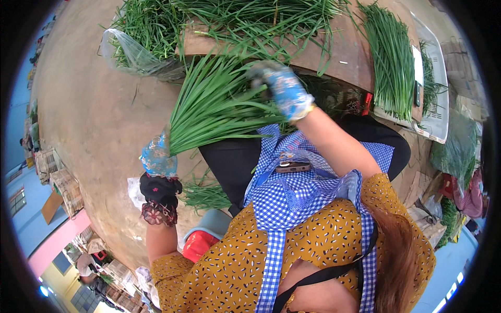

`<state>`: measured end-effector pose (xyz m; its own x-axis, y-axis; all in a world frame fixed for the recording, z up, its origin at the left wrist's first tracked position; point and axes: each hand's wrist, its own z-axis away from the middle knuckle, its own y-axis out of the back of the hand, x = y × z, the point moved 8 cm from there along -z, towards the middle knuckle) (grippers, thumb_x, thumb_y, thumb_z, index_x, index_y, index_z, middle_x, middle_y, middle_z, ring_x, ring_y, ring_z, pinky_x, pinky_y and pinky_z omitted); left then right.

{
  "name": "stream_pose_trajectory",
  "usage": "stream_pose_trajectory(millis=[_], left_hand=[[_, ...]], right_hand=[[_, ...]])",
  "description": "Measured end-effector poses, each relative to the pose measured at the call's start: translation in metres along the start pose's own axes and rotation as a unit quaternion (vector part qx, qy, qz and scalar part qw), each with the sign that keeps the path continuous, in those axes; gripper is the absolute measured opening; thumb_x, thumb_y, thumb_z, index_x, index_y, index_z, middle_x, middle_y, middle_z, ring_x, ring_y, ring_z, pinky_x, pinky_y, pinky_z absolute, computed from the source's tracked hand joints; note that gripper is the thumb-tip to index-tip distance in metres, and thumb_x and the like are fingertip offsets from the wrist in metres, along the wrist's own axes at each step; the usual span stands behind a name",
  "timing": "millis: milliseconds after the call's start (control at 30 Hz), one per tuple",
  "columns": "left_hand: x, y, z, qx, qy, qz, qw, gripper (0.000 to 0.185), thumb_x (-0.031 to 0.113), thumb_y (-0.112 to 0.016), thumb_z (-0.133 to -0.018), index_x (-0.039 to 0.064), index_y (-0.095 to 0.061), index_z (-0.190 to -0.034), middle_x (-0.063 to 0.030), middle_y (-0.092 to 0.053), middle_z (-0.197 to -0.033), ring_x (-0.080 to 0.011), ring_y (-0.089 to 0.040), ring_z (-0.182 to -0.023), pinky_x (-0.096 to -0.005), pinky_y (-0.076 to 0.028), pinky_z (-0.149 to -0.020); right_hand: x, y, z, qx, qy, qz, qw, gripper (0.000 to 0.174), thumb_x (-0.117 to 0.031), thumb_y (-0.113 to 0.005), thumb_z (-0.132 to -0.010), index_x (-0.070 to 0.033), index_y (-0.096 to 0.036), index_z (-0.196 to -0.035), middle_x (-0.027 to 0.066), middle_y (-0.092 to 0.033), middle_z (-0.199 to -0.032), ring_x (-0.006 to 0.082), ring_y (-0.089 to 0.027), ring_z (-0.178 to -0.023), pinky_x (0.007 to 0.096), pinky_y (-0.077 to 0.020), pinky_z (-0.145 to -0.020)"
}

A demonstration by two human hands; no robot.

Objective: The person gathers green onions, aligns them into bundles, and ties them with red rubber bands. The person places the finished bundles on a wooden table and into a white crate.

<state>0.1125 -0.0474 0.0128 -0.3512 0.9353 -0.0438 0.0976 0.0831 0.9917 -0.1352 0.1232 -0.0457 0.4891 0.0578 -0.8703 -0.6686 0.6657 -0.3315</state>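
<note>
A fanned bunch of long green garlic chives point(219, 109) spreads above my lap, over black trousers and a checked apron. My left hand point(159, 154), in a blue floral glove with a dark lace cuff, grips one end of it. Blurred by motion, my right hand point(283, 88) is at the other side of the bunch, among the leaves; its fingers have dark, soiled glove tips, and their grip is unclear. Beyond both hands, a loose heap of the same greens point(254, 15) covers much of a low wooden board point(352, 62).
At right, a neat chive bundle point(391, 66) lies beside a knife point(417, 76) with a black handle, by a white plastic crate point(441, 78). A clear plastic bag point(135, 54) holds greens at left. Loose greens point(205, 193) and a grey-blue tub point(215, 223) are near my left leg.
</note>
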Motion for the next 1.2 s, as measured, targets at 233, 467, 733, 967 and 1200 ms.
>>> stream_pose_trajectory(millis=[233, 467, 733, 967, 1200], left_hand=[[-0.007, -0.019, -0.001, -0.046, 0.048, -0.017, 0.998, 0.07, -0.003, -0.058, -0.064, 0.02, -0.048, -0.13, -0.0116, -0.063, -0.087, -0.032, -0.06, -0.071, -0.0398, -0.049, -0.06], [-0.006, -0.015, -0.005, 0.017, 0.007, -0.002, 1.0, 0.072, 0.0, -0.06, -0.062, 0.017, -0.047, -0.13, -0.0102, -0.06, -0.078, -0.0319, -0.059, -0.066, -0.0416, -0.046, -0.055], [-0.025, -0.034, 0.018, -0.005, 0.044, -0.062, 0.997, 0.064, 0.008, -0.061, -0.069, 0.016, -0.047, -0.13, -0.0092, -0.061, -0.078, -0.0294, -0.059, -0.062, -0.0398, -0.045, -0.052], [-0.032, -0.038, 0.007, 0.051, 0.002, -0.012, 0.999, 0.064, 0.005, -0.062, -0.066, 0.014, -0.05, -0.128, -0.0089, -0.063, -0.082, -0.0298, -0.059, -0.063, -0.0389, -0.046, -0.053], [-0.033, -0.034, 0.009, 0.054, -0.014, -0.021, 0.998, 0.064, 0.001, -0.06, -0.062, 0.011, -0.053, -0.125, -0.0115, -0.062, -0.08, -0.0326, -0.058, -0.064, -0.0405, -0.046, -0.054]], right_hand=[[-0.024, 0.041, 0.059, 0.014, 0.22, 0.616, 0.756, 0.02, -0.024, -0.057, -0.083, -0.013, -0.064, -0.098, 0.0112, -0.065, -0.087, 0.0279, -0.064, -0.078, 0.0363, -0.0509, -0.063], [0.009, -0.06, 0.062, -0.067, 0.345, 0.597, 0.721, 0.007, -0.015, -0.055, -0.077, -0.009, -0.055, -0.075, 0.0085, -0.057, -0.061, 0.0266, -0.059, -0.054, 0.0373, -0.0449, -0.046], [0.065, 0.052, 0.089, -0.147, 0.132, 0.733, 0.651, 0.011, -0.018, -0.053, -0.079, -0.008, -0.059, -0.081, 0.01, -0.064, -0.072, 0.0253, -0.064, -0.063, 0.0382, -0.0503, -0.052], [-0.038, 0.076, 0.076, 0.133, 0.233, 0.614, 0.742, 0.034, -0.03, -0.064, -0.079, -0.014, -0.056, -0.108, 0.0119, -0.063, -0.074, 0.031, -0.062, -0.066, 0.0391, -0.049, -0.056], [0.007, 0.062, 0.037, 0.003, 0.12, 0.404, 0.907, 0.018, -0.021, -0.06, -0.082, -0.006, -0.063, -0.09, 0.0084, -0.065, -0.077, 0.0168, -0.062, -0.062, 0.0298, -0.0482, -0.052]])
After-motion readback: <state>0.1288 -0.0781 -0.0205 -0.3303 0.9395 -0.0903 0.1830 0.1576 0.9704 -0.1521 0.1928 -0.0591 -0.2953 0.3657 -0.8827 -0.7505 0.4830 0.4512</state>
